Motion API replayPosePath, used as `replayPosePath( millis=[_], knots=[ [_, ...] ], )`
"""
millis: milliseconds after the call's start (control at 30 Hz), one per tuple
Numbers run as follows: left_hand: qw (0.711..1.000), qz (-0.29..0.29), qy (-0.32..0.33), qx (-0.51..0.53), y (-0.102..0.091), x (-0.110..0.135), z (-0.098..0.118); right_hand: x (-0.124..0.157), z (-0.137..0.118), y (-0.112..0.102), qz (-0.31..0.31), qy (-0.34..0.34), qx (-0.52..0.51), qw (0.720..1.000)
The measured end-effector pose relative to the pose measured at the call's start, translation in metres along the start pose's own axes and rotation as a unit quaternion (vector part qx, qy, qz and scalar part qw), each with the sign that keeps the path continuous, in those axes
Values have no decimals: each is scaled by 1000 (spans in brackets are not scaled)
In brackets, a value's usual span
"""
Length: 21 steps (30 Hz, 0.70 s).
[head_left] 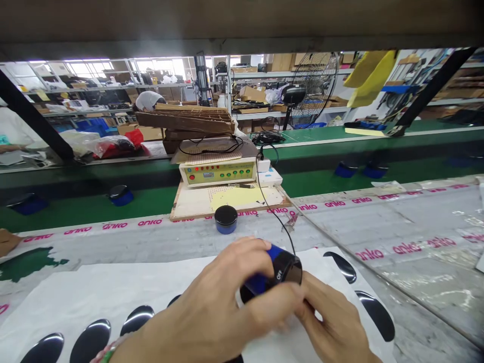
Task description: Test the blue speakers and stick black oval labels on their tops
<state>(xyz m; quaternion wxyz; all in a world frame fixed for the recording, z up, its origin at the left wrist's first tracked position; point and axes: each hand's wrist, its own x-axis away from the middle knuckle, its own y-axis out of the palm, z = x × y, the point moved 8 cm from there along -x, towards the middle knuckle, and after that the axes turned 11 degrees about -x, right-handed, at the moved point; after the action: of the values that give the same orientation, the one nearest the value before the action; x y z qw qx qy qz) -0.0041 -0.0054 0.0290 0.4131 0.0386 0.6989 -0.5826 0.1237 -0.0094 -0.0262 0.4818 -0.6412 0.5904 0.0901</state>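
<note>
My left hand [227, 297] is wrapped round a short blue and black cylindrical device [282, 267], tilted on its side, with "OFF" lettered on its black part. My right hand [328, 317] is close against the lower right of that device, fingertips bent together in a pinch. Whatever sits between those fingertips is hidden. Beneath both hands lies a white sheet [151, 282] bearing several glossy black ovals [91, 340], partly covered by my left arm. A similar blue and black cylinder [226, 220] stands upright just beyond the sheet.
A green conveyor belt [302, 184] crosses behind the bench, carrying several more blue cylinders [121, 195]. A test box with lights and buttons [219, 172] sits on a board; its thin black cable [278, 217] hangs toward my hands. A person in a white cap [147, 101] is farther back.
</note>
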Motion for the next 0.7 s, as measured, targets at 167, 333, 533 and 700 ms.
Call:
replayPosePath(
  millis=[167,333,533,700],
  knots=[
    [996,-65,-50,26,20,-3,-24,7,-1,-7,-47,-56,69,995],
    [981,-60,-183,32,51,-10,-66,13,46,-58,11,-34,216,976],
    [970,-122,-210,18,114,-18,-88,26,157,-112,-6,116,320,940],
    [942,-112,-315,23,108,15,-134,41,157,-142,59,196,416,886]
  ],
)
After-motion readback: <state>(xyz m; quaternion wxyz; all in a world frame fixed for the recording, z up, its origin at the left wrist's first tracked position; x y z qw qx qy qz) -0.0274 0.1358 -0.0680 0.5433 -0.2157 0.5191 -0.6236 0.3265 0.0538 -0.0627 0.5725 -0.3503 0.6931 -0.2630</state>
